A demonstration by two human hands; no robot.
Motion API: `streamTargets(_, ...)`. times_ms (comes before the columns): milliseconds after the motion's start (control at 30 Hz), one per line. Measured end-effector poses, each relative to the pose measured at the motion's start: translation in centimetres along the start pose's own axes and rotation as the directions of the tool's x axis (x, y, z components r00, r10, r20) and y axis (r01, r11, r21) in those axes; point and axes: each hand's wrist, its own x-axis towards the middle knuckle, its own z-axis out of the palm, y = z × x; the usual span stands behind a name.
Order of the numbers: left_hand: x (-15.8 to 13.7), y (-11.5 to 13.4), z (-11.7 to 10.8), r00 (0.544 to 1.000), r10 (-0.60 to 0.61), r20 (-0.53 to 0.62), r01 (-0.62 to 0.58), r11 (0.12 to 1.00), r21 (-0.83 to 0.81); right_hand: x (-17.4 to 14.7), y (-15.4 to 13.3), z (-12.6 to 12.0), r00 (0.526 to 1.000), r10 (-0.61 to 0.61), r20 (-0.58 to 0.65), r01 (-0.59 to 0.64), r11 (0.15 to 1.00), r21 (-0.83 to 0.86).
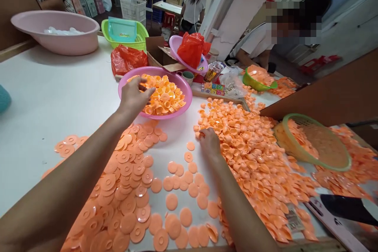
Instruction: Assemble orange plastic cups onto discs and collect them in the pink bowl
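Observation:
My left hand [134, 96] hangs over the near left side of a pink basin [187, 100], its fingers spread and nothing visible between them. Small orange plastic cups [167, 96], with a few discs among them, fill the basin. At the left edge of a wide heap of orange cup-shaped pieces [251, 149], my right hand [210, 141] has its fingers curled together on a small orange cup, mostly hidden by the fingers. Flat round orange discs [126, 169] lie in a heap below my left forearm, with several loose ones [186, 181] between my arms.
A large pale pink tub [71, 41], green basket [141, 33] and red bag [128, 61] stand at the back. A wooden-edged tray [245, 104] borders the heap. To the right are a yellow-green basket [327, 138] and a phone [336, 220]. Another person [254, 45] sits opposite.

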Motion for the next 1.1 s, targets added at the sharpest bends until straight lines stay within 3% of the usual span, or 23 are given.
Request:
streamTargets(67,-1.9,-1.7,-0.4,0.975,0.050,0.218,-0.086,0.984,0.157,-0.4,0.5,0.5,0.999,-0.010,-0.030,0.011,1.000,0.028)
streamTargets(133,-5.8,-4.8,-0.4,0.882,0.062,0.468,-0.222,0.929,0.296,-1.0,0.9,0.9,0.998,-0.011,-0.069,0.017,0.996,0.086)
streamTargets(167,-8.1,-6.5,-0.2,0.857,0.070,0.510,-0.279,0.895,0.347,-1.3,0.9,1.0,0.996,-0.002,-0.089,0.013,0.992,0.128)
streamTargets(267,-13.8,-10.3,1.1,0.873,0.116,0.473,-0.365,0.799,0.478,-2.4,0.5,1.0,0.988,0.099,-0.115,-0.064,0.959,0.277)
streamTargets(367,-15.9,-10.9,2.9,0.838,0.144,0.527,-0.419,0.788,0.451,-3.6,-0.8,0.4,0.968,0.250,0.011,-0.228,0.861,0.454)
streamTargets(433,-15.0,-10.3,4.1,0.812,0.145,0.566,-0.426,0.810,0.404,-4.2,-1.9,-0.1,0.942,0.299,0.156,-0.334,0.763,0.553)
streamTargets(467,-14.0,-10.0,4.6,0.819,0.149,0.553,-0.417,0.818,0.397,-4.4,-2.4,-0.2,0.925,0.310,0.219,-0.378,0.709,0.596)
streamTargets(600,-9.8,-9.7,6.2,0.896,0.177,0.408,-0.375,0.795,0.478,-4.8,-3.8,-0.6,0.892,0.304,0.335,-0.450,0.530,0.718)
streamTargets(700,-9.5,-10.0,6.6,0.869,0.185,0.459,-0.428,0.746,0.510,-4.8,-4.0,-0.5,0.891,0.278,0.358,-0.453,0.507,0.734)
streamTargets(800,-12.2,-10.5,6.4,0.828,0.199,0.524,-0.468,0.758,0.454,-4.8,-3.9,-0.1,0.888,0.256,0.382,-0.460,0.507,0.729)
streamTargets(967,-15.7,-11.3,5.1,0.884,0.169,0.437,-0.370,0.822,0.432,-5.3,-4.9,0.8,0.891,0.159,0.426,-0.447,0.474,0.758)
streamTargets(1100,-16.0,-11.2,3.8,0.874,0.135,0.466,-0.371,0.806,0.461,-6.8,-6.7,1.3,0.873,0.034,0.487,-0.437,0.499,0.749)
